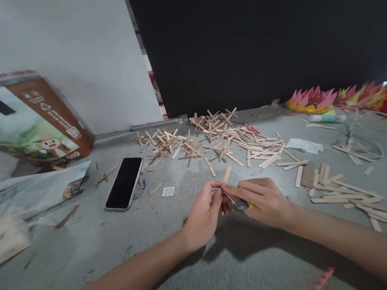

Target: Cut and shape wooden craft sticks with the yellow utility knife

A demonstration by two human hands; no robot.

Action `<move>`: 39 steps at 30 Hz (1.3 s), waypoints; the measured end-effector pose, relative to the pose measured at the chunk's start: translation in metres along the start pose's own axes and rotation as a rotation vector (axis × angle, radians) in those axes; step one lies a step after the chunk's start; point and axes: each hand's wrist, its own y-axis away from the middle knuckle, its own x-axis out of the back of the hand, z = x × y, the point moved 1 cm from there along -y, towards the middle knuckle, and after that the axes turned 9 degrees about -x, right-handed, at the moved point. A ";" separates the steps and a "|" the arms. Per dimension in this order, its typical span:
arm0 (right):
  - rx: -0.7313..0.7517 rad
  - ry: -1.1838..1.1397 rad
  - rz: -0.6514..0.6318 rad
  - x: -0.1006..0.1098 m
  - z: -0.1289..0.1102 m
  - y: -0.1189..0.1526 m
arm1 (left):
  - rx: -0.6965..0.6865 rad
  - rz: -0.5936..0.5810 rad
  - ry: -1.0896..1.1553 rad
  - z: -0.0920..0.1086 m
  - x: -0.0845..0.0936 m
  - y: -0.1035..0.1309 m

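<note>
My left hand (205, 217) is closed, its thumb and fingers pinching a wooden craft stick (227, 175) whose upper end points away from me. Close against it, my right hand (263, 200) is curled around a small grey and yellow utility knife (240, 205). The fingertips of both hands meet at the stick, and the knife's blade end is hidden among them. Just beyond lie loose craft sticks (268, 149) and a heap of sticks joined into crosses (164, 141).
A black phone (123, 183) and a small white packet (168, 191) lie left of my hands. Farther left stands a printed bag (51, 121). More sticks (350, 195), a glue stick (327, 118) and pink-yellow paper decorations (316, 100) are at right. A dark panel (271, 35) rises behind.
</note>
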 end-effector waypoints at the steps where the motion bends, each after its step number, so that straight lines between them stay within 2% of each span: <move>1: 0.003 -0.002 -0.008 0.000 0.000 0.000 | 0.008 0.004 -0.008 0.001 0.000 0.000; 6: -0.095 -0.111 -0.018 0.000 0.001 0.005 | -0.004 -0.011 -0.016 0.003 -0.001 0.000; 9: -0.153 -0.196 -0.012 0.001 -0.002 0.004 | -0.006 0.021 -0.029 0.003 0.000 0.000; 14: -0.541 -0.358 0.073 0.007 -0.002 -0.011 | -0.018 0.031 -0.030 0.000 0.002 -0.001; 20: -0.711 -0.501 -0.045 0.009 0.001 -0.021 | -0.005 -0.028 0.065 0.000 0.003 -0.002; 26: -0.837 -0.603 -0.109 0.009 0.001 -0.028 | -0.017 -0.064 -0.144 0.007 0.005 0.000; 32: -0.888 -0.571 -0.167 0.027 -0.015 -0.032 | -0.003 0.051 -0.327 0.004 0.006 -0.002; 35: -0.908 -0.603 -0.284 0.033 -0.025 -0.032 | -0.013 0.085 -0.358 0.005 0.006 -0.001; 39: -0.916 -0.663 -0.449 0.031 -0.037 -0.029 | -0.006 0.101 -0.397 0.006 0.006 0.001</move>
